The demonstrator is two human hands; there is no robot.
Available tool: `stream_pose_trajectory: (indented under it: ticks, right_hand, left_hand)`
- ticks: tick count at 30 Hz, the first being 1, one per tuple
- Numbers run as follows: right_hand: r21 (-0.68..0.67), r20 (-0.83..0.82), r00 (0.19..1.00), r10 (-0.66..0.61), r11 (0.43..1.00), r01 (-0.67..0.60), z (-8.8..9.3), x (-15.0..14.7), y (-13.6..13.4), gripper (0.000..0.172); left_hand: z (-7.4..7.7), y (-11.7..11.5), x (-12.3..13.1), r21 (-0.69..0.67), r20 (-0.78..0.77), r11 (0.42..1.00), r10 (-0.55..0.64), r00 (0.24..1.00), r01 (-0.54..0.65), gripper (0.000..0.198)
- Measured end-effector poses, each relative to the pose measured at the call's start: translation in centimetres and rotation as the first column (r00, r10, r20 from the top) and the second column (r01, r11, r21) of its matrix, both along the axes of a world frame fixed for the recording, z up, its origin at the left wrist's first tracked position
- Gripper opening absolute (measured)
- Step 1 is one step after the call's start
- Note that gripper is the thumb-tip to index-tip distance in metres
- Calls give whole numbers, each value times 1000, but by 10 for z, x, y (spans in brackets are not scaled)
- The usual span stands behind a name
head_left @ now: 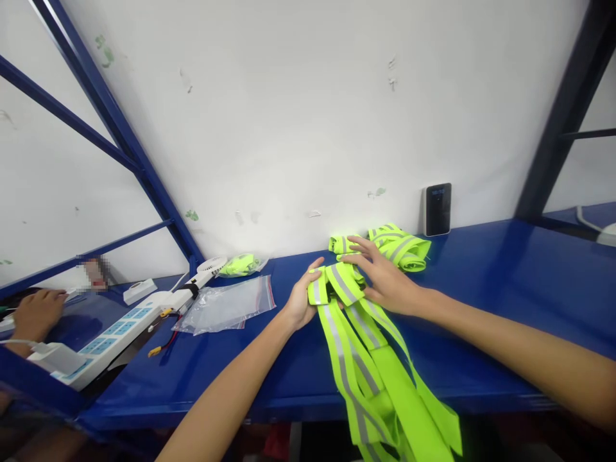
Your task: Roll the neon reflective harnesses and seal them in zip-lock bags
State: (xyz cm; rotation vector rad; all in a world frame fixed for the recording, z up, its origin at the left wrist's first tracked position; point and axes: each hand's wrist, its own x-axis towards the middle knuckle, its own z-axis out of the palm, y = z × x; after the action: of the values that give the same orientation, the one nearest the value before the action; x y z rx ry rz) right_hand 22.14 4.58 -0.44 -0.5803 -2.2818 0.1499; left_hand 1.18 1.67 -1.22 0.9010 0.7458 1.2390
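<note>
The person's two hands are close together but apart from each other, one at either side of a bunch of bright yellow-green reflective straps [342, 282] above the middle of the blue tabletop [510, 292]. The left hand [301, 300] is clamped on the left side of the bunch's far, looped end, its thumb over the top and the other fingers mostly hidden. The right hand [392, 281] is at the right side of that same end, palm down, its fingers loosely bent and spread, reaching over the loops; whether it grips them I cannot tell. From between the hands the straps, striped with silver-grey, trail toward the near right, passing right of the left forearm and on the near side of the right one, and drop past the tabletop's near edge. Just beyond the right hand's fingertips is a small yellow-green roll [338, 244], with a larger folded bundle [403, 249] of the same material to its right. Farther right a black-fronted device [437, 209] leans near the wall. Left of the left hand, well clear of it, lie clear plastic bags [228, 307], with a bagged yellow-green piece [239, 264] on their far side. Another person's hand [39, 313] is at the far left, beyond a white power strip [118, 332].
</note>
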Motion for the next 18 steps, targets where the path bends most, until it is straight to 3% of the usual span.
stream_pose_trajectory:
  ticks: [4,7,10,12,14,16,18]
  right_hand:
    - [-53,80,988,131,990,-127,4,4,-4,68]
    - [-144,96,978,186,975,-172,7,3,-8,47]
    - [-332,-131,981,143,926,-179,7,-2,-8,33]
    - [-479,-339,940,25,856,-195,6,-6,-6,33]
    - [-631,-470,876,-106,734,-250,5,-10,-5,31]
    - [-746,-540,812,-223,573,-339,5,-14,-7,28]
    - [-791,-582,741,-335,443,-421,5,-16,-10,35]
  left_hand:
    - [1,-3,-1,-150,-10,973,-176,984,173,56]
    - [1,-4,-1,-166,-18,946,-286,958,279,64]
    - [-3,-2,-1,-83,-37,934,-352,935,349,75]
    - [-7,0,-2,79,-125,964,-242,962,253,75]
    - [-10,0,-4,349,-272,936,48,961,52,68]
    - [-9,-1,-8,634,-388,772,364,847,-42,69]
    - [-3,-5,-13,803,-456,593,556,695,53,72]
